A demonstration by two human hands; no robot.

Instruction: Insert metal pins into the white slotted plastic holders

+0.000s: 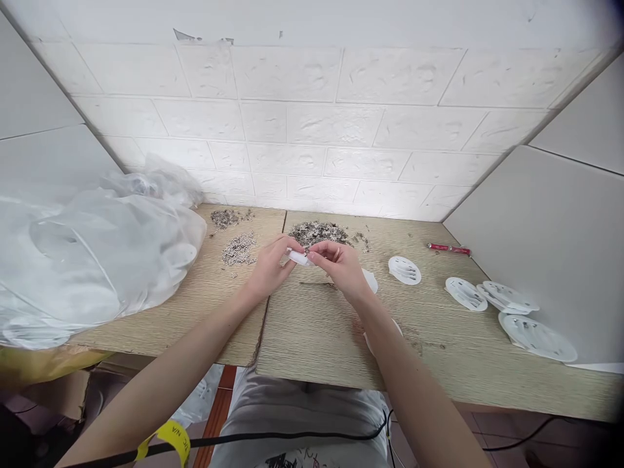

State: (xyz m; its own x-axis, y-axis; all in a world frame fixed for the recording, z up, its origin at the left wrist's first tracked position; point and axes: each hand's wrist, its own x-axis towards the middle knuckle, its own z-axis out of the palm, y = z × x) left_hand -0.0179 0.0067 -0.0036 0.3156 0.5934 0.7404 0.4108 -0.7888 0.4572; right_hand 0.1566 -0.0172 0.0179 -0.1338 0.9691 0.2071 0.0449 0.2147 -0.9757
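Above the table's middle, my left hand is closed on the edge of a small white plastic piece, tilted so that its full shape does not show. My right hand pinches at the right end of that piece; whatever sits between its thumb and forefinger is too small to make out. Just behind both hands spreads a heap of small metal parts. Partly hidden by my right hand and forearm lie a white disc and another white disc.
Two smaller piles of metal bits, a darker pile and a lighter pile, lie left. A large clear plastic bag covers the left end. Several slotted white discs and a red pen-like stick lie right. A brick-patterned wall stands behind.
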